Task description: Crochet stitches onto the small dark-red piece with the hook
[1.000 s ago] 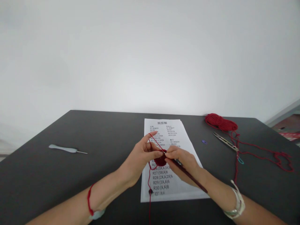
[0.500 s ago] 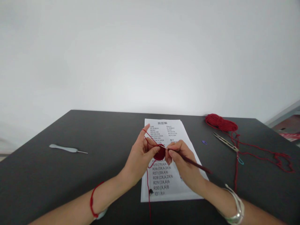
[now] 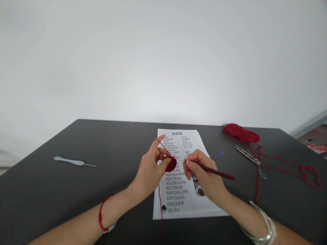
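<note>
Between the thumb and fingers of my left hand [image 3: 150, 166] is a small round piece of dark red crochet [image 3: 171, 165]. Red yarn [image 3: 160, 197] loops over my raised left index finger and hangs down past the table's front edge. My right hand [image 3: 201, 168] grips a crochet hook [image 3: 219, 173] with a dark red handle, held like a pen. Its thin metal shaft points left and meets the top edge of the crochet piece; the hook's tip is too small to make out. Both hands are above a printed pattern sheet [image 3: 176, 211].
A second crochet hook [image 3: 68, 161] with a pale grey handle lies at left. To the right are a red yarn skein [image 3: 241, 132], thread snips [image 3: 246, 154] with a turquoise loop, a purple stitch marker [image 3: 223, 154] and loose red yarn strands [image 3: 286, 158]. A white wall [image 3: 163, 68] stands behind the table.
My right hand and the hook have shifted slightly right, away from my left hand. The crochet piece has moved a little left and more of the hook's metal shaft shows.
</note>
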Demonstrator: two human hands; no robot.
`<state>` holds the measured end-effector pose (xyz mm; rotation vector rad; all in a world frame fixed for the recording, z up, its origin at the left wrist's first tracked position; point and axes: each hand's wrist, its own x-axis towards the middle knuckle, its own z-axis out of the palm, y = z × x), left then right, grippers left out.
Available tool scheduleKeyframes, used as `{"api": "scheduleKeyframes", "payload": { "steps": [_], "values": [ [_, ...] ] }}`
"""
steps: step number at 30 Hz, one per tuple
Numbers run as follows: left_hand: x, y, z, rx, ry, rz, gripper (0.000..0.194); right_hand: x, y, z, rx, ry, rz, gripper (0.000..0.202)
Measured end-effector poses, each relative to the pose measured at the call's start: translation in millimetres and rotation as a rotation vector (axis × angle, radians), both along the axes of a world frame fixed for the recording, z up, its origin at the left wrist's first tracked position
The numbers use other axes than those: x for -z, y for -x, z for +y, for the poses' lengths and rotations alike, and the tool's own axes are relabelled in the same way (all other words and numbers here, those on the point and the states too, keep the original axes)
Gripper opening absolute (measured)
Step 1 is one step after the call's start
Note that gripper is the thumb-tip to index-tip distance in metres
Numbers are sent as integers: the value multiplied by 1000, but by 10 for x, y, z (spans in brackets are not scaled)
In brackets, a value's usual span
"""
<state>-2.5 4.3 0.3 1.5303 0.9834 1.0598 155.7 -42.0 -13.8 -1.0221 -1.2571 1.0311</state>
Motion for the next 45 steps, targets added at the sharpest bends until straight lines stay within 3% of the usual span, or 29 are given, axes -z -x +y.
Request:
{"api": "scheduleKeyframes", "payload": {
  "steps": [4,6,10,12,17,20,29,37,45],
  "values": [
    [-5,0,46,31,44,-31,55,9,-135,16,-43,-123,-267,6],
    [-17,-7,50,46,71,-57,54,4,-187,56,-107,-50,-130,5],
    [-60,-36,-8,47,117,-119,58,-36,-152,145,-266,185,370,14],
    [-79,-52,-50,79,161,-178,59,-37,-82,155,-295,243,489,15],
    [-94,-63,-86,84,294,-285,68,52,11,127,-200,106,446,12],
    [-81,-50,-63,114,361,-334,72,77,-9,134,-210,62,394,10],
    [-29,-32,-36,163,492,-431,67,6,-25,160,-352,388,698,16],
    [-57,-35,-38,150,353,-387,59,-10,-53,149,-305,265,657,13],
    [-88,-24,-31,130,310,-337,60,-32,-75,163,-306,328,717,14]
  ]
}}
